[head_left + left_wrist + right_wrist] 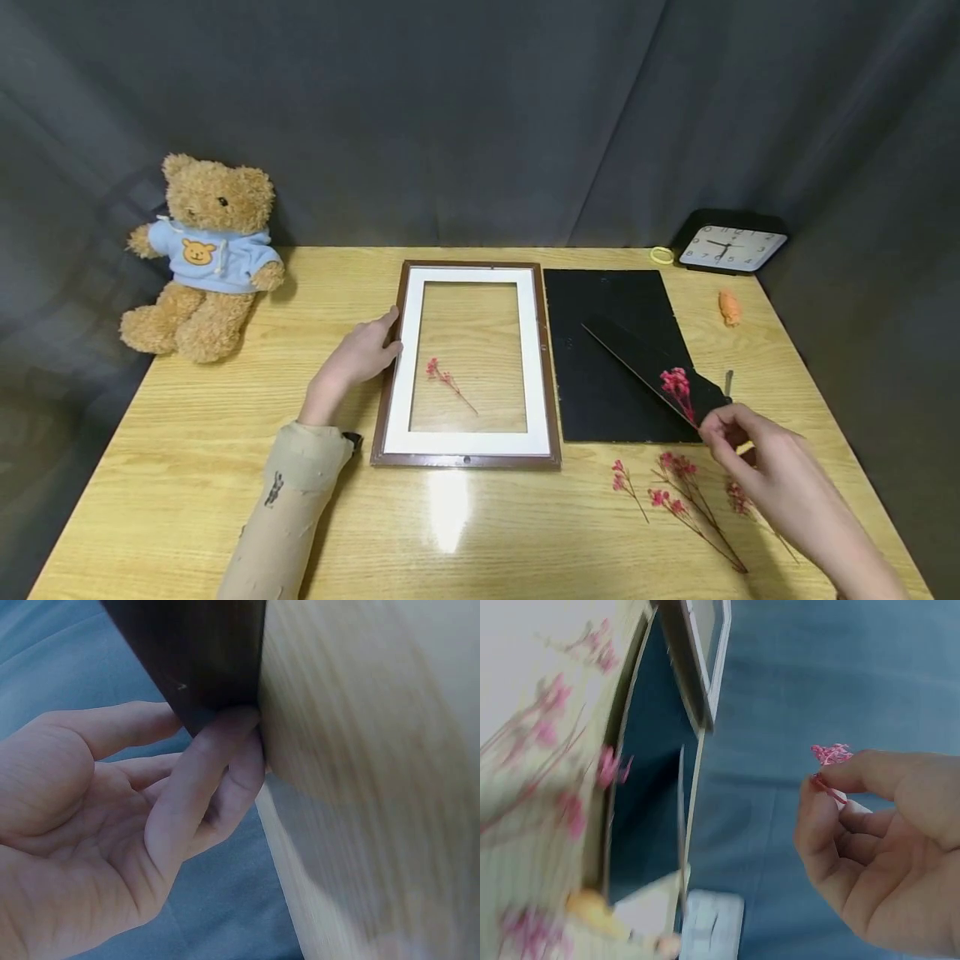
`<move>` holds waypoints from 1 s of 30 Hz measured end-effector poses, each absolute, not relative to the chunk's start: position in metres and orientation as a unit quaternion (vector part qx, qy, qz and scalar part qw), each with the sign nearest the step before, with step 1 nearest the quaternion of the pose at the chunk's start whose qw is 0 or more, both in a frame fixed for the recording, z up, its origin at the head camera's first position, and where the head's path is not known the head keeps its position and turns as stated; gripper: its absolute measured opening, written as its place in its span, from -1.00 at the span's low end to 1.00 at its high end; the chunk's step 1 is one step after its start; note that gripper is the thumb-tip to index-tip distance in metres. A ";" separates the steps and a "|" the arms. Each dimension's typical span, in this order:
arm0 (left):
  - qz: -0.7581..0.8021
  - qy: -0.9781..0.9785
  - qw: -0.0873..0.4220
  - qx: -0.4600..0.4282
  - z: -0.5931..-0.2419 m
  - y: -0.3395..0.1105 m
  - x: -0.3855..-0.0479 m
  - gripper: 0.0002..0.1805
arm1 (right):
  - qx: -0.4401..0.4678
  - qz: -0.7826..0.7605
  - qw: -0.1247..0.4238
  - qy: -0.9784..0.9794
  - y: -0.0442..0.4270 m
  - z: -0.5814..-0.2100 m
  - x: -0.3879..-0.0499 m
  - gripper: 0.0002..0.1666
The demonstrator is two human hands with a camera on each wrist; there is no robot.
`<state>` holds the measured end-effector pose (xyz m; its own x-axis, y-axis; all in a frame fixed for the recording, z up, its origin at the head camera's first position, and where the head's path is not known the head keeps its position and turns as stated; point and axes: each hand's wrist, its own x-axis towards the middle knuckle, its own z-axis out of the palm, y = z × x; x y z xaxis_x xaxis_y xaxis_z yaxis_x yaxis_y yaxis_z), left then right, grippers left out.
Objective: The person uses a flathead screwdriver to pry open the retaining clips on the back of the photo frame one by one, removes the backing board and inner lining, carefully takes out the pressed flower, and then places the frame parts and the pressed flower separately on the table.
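Observation:
My left hand (360, 350) holds the left edge of a brown picture frame (467, 460); in the left wrist view its fingers and thumb meet the frame's dark side (210, 660). Inside the frame's white mat (468, 443), a small pink flower sprig (448, 379) lies within the opening. Over the lower right of the black backing board (600, 292), my right hand (768, 467) pinches the thin stem of another pink dried flower sprig (677, 385) between thumb and forefinger. Several more pink sprigs (678, 467) lie on the table beside that hand, one partly hidden by it.
A black support flap (630, 354) sticks up from the board. A teddy bear (217, 258) sits at the back left. At the back right are a clock (731, 248), a yellow ring (662, 255) and a small orange object (729, 307). A dark curtain (427, 125) hangs behind the table.

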<state>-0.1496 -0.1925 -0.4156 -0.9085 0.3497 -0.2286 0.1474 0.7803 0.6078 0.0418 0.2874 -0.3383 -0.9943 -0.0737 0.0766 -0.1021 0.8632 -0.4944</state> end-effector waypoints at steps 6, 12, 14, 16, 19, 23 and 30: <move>0.292 0.932 0.176 0.124 -0.391 -0.184 -0.140 -0.25 | -0.024 0.219 0.043 -0.974 0.326 -0.340 0.062 -0.93; 0.295 0.932 0.168 0.127 -0.396 -0.186 -0.143 -0.24 | -0.070 0.182 0.044 -0.980 0.354 -0.346 0.076 -0.90; 0.295 0.932 0.166 0.125 -0.397 -0.187 -0.143 -0.24 | -0.075 0.175 0.045 -0.981 0.361 -0.350 0.080 -0.87; 0.289 0.935 0.173 0.115 -0.392 -0.184 -0.141 -0.26 | -0.081 0.163 0.040 -0.982 0.369 -0.356 0.083 -0.84; 0.287 0.935 0.174 0.111 -0.393 -0.184 -0.140 -0.26 | -0.094 0.144 0.006 -0.985 0.380 -0.365 0.087 -0.81; 0.285 0.936 0.174 0.111 -0.392 -0.183 -0.138 -0.26 | -0.112 0.136 -0.045 -0.983 0.393 -0.381 0.089 -0.83; 0.284 0.935 0.177 0.114 -0.392 -0.183 -0.138 -0.26 | -0.104 0.147 -0.076 -0.981 0.405 -0.407 0.087 -0.84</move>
<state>-0.1379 -0.1826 -0.3923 -0.9115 0.3140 -0.2658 0.1131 0.8125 0.5719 0.0870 0.4055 -0.4067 -0.9666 0.1824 -0.1799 0.2270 0.9352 -0.2717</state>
